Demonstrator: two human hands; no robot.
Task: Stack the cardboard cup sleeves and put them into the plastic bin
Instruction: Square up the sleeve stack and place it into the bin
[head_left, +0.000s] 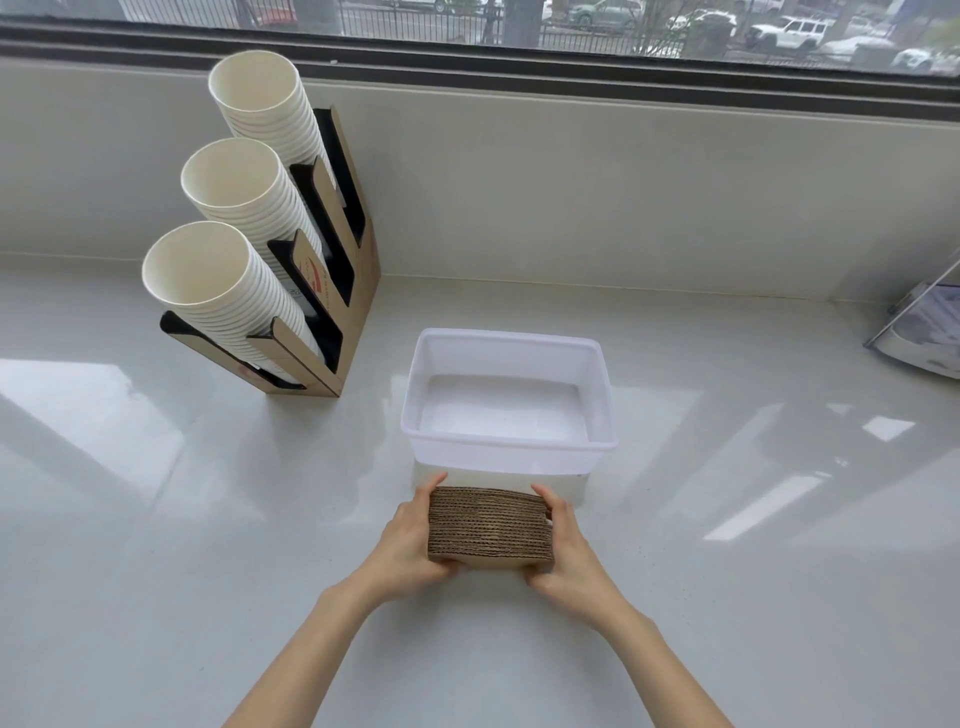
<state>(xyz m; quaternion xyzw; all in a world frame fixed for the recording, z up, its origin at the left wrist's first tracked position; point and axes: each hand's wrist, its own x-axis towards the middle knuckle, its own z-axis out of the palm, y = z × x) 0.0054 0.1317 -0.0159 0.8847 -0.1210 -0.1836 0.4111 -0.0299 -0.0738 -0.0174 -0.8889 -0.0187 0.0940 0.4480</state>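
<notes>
Both hands, left hand (415, 535) and right hand (563, 540), clamp my sleeve stack (488, 525) endwise; empty plastic bin (511, 447) sits just above, long axes parallel.

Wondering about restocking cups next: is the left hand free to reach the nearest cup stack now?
Probably not yet: the left hand and right hand both clamp the sleeve stack; otherwise the way to the cups looks open.

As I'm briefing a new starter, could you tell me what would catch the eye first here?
Front and centre, the left hand and right hand clasp a neat stack of sleeves. Just beyond it sits an empty bin. Far left, three tilted columns of cups lean in a rack.
</notes>
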